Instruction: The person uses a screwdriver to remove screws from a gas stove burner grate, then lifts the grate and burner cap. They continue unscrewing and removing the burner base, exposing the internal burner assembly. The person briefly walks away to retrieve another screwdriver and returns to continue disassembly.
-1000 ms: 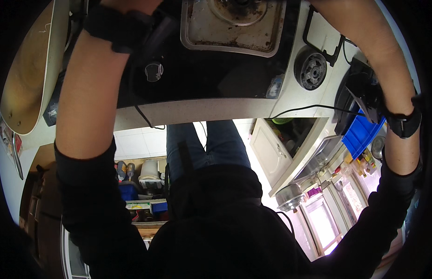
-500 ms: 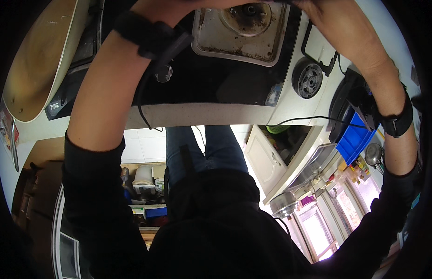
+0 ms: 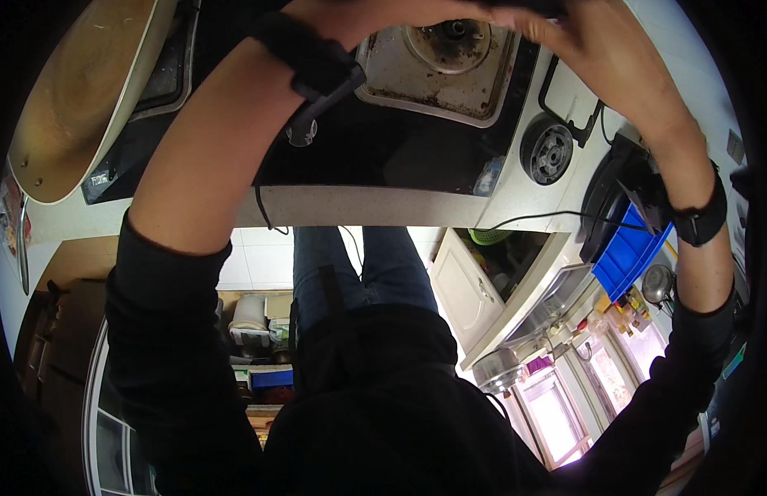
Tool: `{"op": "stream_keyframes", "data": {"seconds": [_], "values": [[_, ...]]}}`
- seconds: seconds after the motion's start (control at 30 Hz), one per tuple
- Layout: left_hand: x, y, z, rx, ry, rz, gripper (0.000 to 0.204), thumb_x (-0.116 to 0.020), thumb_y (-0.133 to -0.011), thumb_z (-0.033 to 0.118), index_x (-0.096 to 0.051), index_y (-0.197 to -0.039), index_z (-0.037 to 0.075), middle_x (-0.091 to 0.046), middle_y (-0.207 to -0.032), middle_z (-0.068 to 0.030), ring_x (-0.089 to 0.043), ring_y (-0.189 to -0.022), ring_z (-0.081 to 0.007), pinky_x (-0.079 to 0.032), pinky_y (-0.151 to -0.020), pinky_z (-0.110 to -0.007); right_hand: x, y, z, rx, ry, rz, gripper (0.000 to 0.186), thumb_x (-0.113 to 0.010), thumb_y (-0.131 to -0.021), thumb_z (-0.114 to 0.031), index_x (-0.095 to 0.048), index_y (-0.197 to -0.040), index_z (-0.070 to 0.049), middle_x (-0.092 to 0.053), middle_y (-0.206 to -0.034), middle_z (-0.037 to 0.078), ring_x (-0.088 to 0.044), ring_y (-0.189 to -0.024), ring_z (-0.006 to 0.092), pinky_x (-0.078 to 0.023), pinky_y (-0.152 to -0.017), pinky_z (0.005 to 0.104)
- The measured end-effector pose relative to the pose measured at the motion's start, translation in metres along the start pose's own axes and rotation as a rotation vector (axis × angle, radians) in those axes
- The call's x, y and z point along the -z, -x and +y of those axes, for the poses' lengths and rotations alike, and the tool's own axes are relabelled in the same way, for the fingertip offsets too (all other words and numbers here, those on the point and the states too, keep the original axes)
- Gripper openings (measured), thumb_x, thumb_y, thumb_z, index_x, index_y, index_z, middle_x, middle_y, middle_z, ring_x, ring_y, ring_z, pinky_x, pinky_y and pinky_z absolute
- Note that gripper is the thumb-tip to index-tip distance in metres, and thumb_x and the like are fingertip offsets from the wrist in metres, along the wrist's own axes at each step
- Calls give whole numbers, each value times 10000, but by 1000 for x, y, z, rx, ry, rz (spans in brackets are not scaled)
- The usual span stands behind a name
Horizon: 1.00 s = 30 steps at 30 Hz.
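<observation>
Metal tray point(image 3: 450, 99) | right hand point(image 3: 583, 35) near rim | broad stovetop point(image 3: 383, 157) to front edge

Just left of my fingers point(image 3: 542, 31) and reaching back toward my body, a squarish metal tray point(image 3: 433, 95) lies flat and face up, its rounded corners and edges spotted with brown stains and dark grime. Inside it, on the side farther from me, I see a round burner base point(image 3: 437, 51), browned too, dark at its centre. Right at my fingers is a dark thing point(image 3: 542, 7), too cut off to identify.
</observation>
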<state>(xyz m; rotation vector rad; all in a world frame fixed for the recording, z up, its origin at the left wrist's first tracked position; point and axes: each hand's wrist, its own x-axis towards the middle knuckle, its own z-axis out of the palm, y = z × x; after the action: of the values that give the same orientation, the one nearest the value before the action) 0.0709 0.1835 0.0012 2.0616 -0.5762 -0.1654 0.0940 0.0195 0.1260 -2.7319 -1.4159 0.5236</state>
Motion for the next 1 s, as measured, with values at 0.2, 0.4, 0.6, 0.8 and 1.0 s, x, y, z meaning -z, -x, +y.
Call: {"op": "stream_keyframes", "data": {"seconds": [0.2,0.4,0.6,0.8,1.0], "values": [[-13,-3,1,-136,67,165,250,-740,-851,213,-686,-935,-17,-701,-886,-231,-694,-842,-367,-537,-754,-417,-5,7,12,66,127,5,314,-688,-950,-253,-562,-1046,17,-627,-891,230,-666,-854,403,-524,-713,453],[-5,0,-14,-128,19,1,286,-752,-850,230,-668,-908,-37,-685,-845,-234,-683,-812,-395,-536,-748,-430,-4,-1,1,325,-16,194,313,-697,-929,-254,-558,-1027,9,-612,-878,220,-671,-884,373,-528,-726,434],[-23,3,-1,-49,-94,318,345,-804,-816,272,-618,-848,-17,-653,-771,-224,-676,-786,-402,-535,-726,-453,27,-9,-17,-375,131,-388,234,-669,-944,-150,-543,-1018,33,-631,-909,221,-671,-925,356,-528,-790,428],[-7,2,-12,-168,-14,77,285,-755,-864,198,-577,-829,-21,-608,-703,-202,-643,-700,-352,-520,-693,-405,6,-5,-14,-155,-35,-6,287,-674,-965,-229,-575,-994,39,-647,-901,250,-679,-871,379,-524,-755,468],[-6,-9,-3,-185,130,90,259,-790,-809,179,-694,-962,-6,-722,-901,-198,-689,-813,-338,-540,-776,-389,13,-1,-16,-230,206,-151,247,-657,-959,-183,-560,-1054,23,-637,-874,220,-653,-846,418,-507,-736,471]]}}
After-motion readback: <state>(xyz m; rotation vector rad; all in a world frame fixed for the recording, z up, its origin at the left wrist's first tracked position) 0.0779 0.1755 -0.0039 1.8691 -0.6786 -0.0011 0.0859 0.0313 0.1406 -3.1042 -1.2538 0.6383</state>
